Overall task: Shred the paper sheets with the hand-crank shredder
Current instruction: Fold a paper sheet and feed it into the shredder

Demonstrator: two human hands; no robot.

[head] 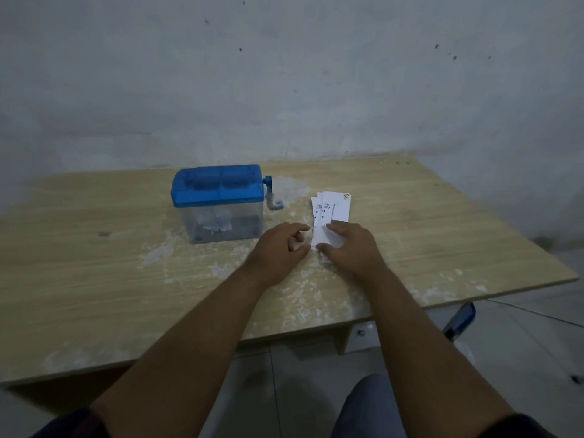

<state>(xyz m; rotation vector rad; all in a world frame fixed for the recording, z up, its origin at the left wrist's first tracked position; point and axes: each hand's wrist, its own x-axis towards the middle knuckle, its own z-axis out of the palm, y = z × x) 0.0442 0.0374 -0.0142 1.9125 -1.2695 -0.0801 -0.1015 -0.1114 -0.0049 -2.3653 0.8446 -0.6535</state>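
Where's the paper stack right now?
Head view: the paper stack lies on the table, just right of the shredder, near end gripped by the right hand.

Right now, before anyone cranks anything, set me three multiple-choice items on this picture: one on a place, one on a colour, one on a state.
1. Where do the paper sheets lie relative to the shredder?
A. on top of it
B. on the table, on its crank side
C. on the floor

2. What colour is the shredder's lid?
A. red
B. green
C. blue

3. What state is the crank in?
A. being turned
B. broken off
C. untouched

Answers:
1 B: the sheets lie on the wood, on the side where the crank sits.
2 C: the lid is blue over a clear bin.
3 C: the left hand and the right hand are both at the sheets, away from the crank.
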